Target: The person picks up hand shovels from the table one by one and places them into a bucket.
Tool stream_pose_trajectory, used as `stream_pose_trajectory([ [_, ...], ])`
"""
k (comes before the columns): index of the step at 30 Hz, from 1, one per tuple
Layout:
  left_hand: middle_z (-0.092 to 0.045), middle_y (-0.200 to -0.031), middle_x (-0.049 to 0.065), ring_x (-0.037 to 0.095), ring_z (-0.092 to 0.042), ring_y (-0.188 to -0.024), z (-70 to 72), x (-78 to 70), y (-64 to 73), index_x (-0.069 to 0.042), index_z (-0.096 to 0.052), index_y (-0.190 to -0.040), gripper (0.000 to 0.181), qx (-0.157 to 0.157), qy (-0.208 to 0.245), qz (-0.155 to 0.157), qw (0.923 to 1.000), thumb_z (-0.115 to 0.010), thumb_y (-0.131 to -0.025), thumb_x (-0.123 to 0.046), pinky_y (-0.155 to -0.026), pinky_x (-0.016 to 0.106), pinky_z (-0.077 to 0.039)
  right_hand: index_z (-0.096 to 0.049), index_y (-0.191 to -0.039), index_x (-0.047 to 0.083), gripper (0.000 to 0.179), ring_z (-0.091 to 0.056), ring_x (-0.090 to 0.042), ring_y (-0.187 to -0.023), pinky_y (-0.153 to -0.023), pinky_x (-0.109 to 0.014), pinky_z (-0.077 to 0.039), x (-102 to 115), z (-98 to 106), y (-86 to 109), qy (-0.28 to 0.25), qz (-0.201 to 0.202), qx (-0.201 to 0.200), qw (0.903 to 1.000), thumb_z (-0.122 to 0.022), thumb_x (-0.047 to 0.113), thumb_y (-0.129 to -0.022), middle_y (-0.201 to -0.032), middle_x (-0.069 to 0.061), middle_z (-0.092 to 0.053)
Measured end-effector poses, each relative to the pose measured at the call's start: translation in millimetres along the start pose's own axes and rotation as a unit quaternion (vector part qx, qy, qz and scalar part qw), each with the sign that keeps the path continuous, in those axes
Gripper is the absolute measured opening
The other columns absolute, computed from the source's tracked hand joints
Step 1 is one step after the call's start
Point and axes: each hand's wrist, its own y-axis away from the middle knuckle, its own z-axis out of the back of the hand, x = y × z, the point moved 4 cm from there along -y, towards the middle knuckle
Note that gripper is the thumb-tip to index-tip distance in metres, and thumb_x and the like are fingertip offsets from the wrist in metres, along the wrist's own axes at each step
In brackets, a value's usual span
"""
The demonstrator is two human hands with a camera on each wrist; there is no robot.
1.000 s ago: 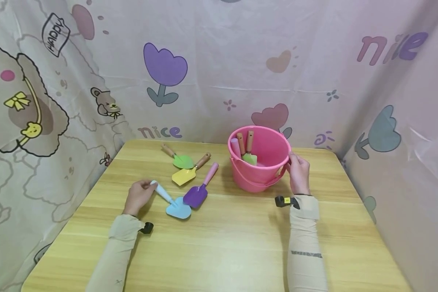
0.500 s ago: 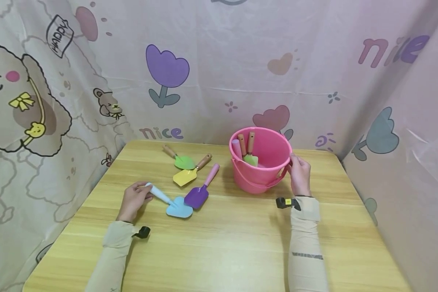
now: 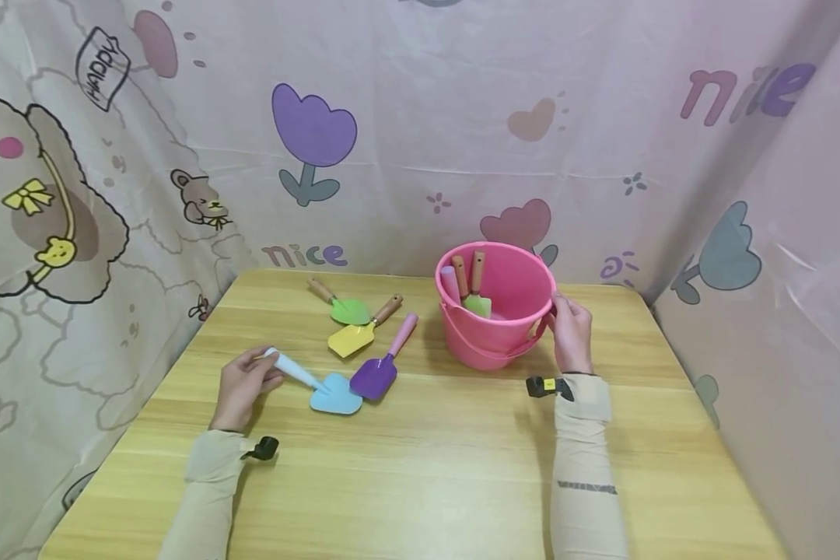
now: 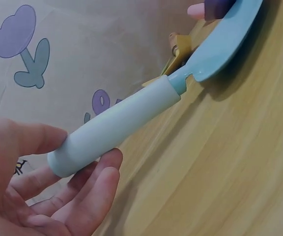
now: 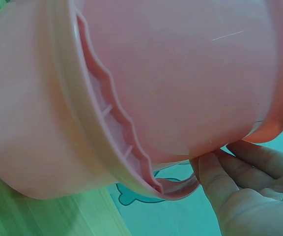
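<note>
My left hand [image 3: 241, 385] pinches the white handle end of a light blue toy trowel [image 3: 336, 395] between thumb and fingers. In the left wrist view the trowel handle [image 4: 117, 125] slants upward, and its blade hangs close over the wood. At the right, my right hand [image 3: 572, 333] holds the rim of a pink bucket [image 3: 493, 342]; in the right wrist view the thumb and fingers [image 5: 220, 179] are at the bucket's side. Inside the bucket stand several tool handles, among them a light purple one [image 3: 450, 284], and a green blade [image 3: 477, 305].
A purple shovel [image 3: 374, 378] with a pink handle lies just right of the blue blade. Behind it lie a yellow shovel [image 3: 351, 340] and a green trowel [image 3: 350, 311], both with wooden handles. A printed curtain [image 3: 406, 187] surrounds the table [image 3: 420, 482].
My left hand has moved left, drawing the blue trowel with it; its blade has slid a little away from the purple shovel. My right hand and the bucket stay in place.
</note>
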Motion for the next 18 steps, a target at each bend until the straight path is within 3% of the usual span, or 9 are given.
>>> stream_pose_trajectory([
  [5, -0.075, -0.085, -0.011, 0.004, -0.075, -0.075, 8.8, -3.2, -1.0, 0.008, -0.043, -0.148, 0.061, -0.016, 0.029, -0.004, 0.9995, -0.069, -0.101, -0.021, -0.077, 0.021, -0.063, -0.071, -0.086, 0.004, 0.035, -0.056, -0.029, -0.139, -0.123, -0.040, -0.042, -1.3, -0.5, -1.8, -0.011, 0.007, -0.004, 0.9999, -0.052, 0.025, -0.109, -0.128, -0.012, -0.064],
  [12, -0.076, -0.087, -0.010, 0.005, -0.075, -0.075, 20.2, -7.5, -3.1, -0.004, -0.055, -0.137, 0.044, -0.042, 0.060, 0.005, 0.9973, -0.072, -0.098, -0.017, -0.077, 0.020, -0.063, -0.068, -0.109, -0.010, 0.040, -0.057, -0.029, -0.137, -0.123, -0.040, -0.042, -2.0, -0.9, -1.7, -0.008, 0.010, -0.004, 0.9999, -0.052, 0.027, -0.109, -0.128, -0.013, -0.064],
  [18, -0.076, -0.088, -0.009, 0.006, -0.075, -0.075, 26.1, -16.1, -3.8, -0.002, -0.054, -0.136, 0.046, -0.054, 0.073, -0.012, 0.9958, -0.073, -0.097, -0.016, -0.076, 0.018, -0.063, -0.069, -0.107, -0.007, 0.039, -0.056, -0.028, -0.137, -0.123, -0.040, -0.042, -1.0, -1.2, -0.8, -0.002, 0.015, -0.003, 0.9999, -0.051, 0.027, -0.109, -0.131, -0.013, -0.063],
])
